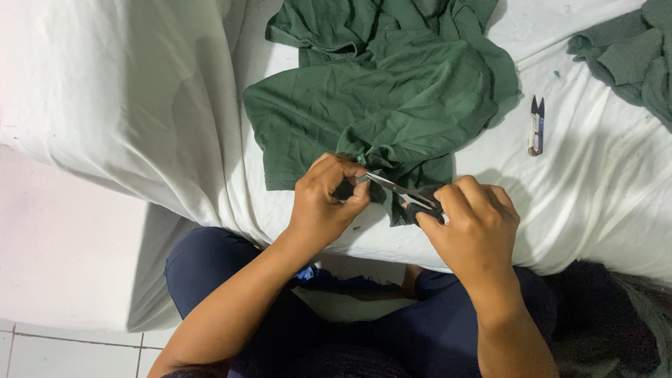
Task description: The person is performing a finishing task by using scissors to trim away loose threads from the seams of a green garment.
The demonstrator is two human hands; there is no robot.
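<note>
Holding a pair of scissors [408, 197] in our right hand [476, 227], fingers curled through the black handles, we rest the blades, slightly parted, against the hem of a green garment [381, 91] spread on the white sheet [140, 105]. Our left hand [325, 199] pinches that fabric edge between thumb and fingertips, just beside the blade tips. Also listed: thread snips [536, 126] (lying apart, to the right) and a second green cloth [630, 59] near the upper corner.
</note>
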